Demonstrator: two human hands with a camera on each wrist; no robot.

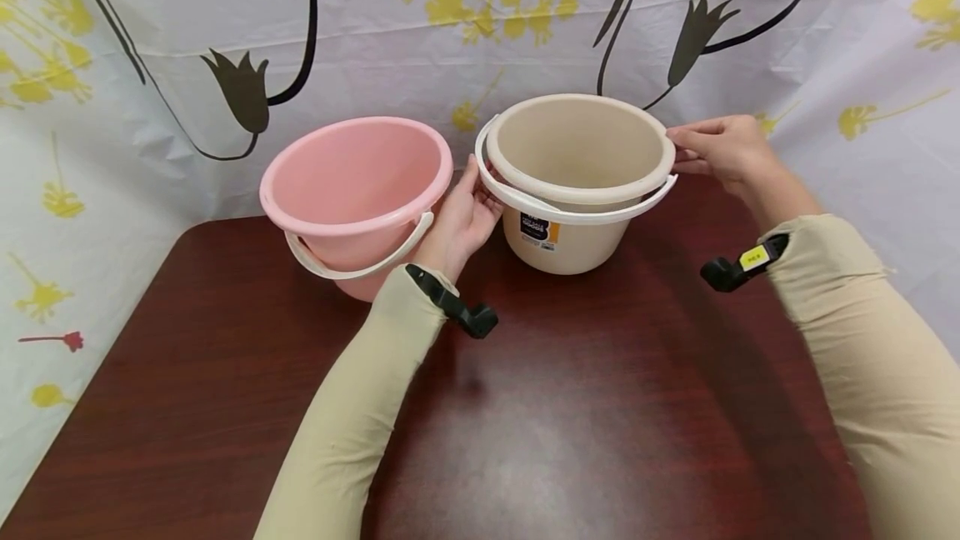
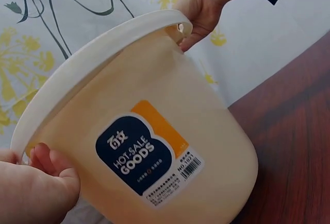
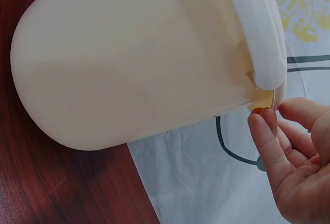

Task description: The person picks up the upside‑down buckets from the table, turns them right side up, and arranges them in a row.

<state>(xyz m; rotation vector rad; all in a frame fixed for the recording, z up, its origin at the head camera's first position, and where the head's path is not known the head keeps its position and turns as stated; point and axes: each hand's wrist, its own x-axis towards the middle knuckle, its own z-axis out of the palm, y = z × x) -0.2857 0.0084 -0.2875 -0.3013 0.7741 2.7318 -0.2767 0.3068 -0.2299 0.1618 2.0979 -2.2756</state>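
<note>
A beige bucket (image 1: pixel 573 244) stands upright at the back of the table, with a navy and orange label (image 2: pixel 149 152) on its front. Its white handle (image 1: pixel 558 213) is swung down across the front, just under the rim. On the left side, my left hand (image 1: pixel 468 219) grips the bucket at the rim, by the handle's end; part of the fingers is hidden behind the handle. Over on the right side, my right hand (image 1: pixel 723 148) pinches the rim between thumb and fingers, close to the other handle end.
A pink bucket (image 1: pixel 356 223) with a lowered white handle stands to the left, right beside my left forearm. Both buckets are on a dark red-brown table (image 1: pixel 525 407). Behind it hangs a white cloth (image 1: pixel 360 65) with flower prints.
</note>
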